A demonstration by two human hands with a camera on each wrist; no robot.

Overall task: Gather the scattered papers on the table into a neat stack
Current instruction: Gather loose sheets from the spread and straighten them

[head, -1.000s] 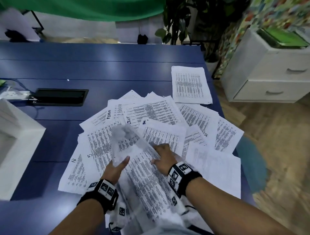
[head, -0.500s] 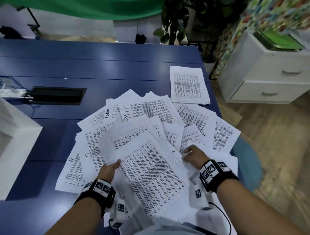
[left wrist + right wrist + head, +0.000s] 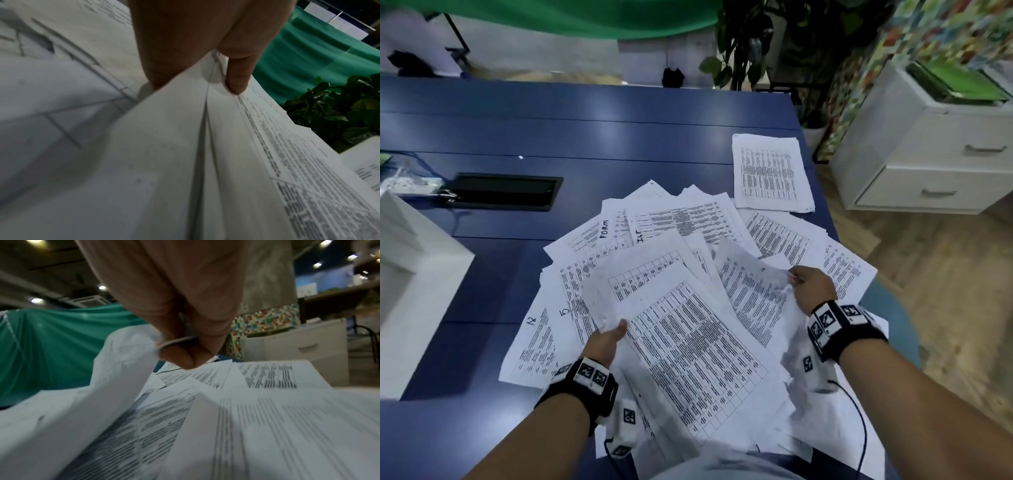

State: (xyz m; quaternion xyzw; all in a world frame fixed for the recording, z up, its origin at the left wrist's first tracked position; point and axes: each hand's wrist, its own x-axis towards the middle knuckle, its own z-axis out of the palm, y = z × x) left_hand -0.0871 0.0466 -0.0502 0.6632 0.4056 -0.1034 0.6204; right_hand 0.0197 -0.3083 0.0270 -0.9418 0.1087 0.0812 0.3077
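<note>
Left hand (image 3: 604, 344) pinches bundle (image 3: 688, 346) at near edge of counter (image 3: 585, 137). Right hand (image 3: 811, 287) pinches loose sheet (image 3: 750, 291), apparently single. Person should lay sheet square on bundle, corners matched. Scattered papers (image 3: 768, 171) remain toward right edge.

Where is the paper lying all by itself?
In the head view, the lone paper lies at the table's far right edge, just beyond the messy pile.
</note>
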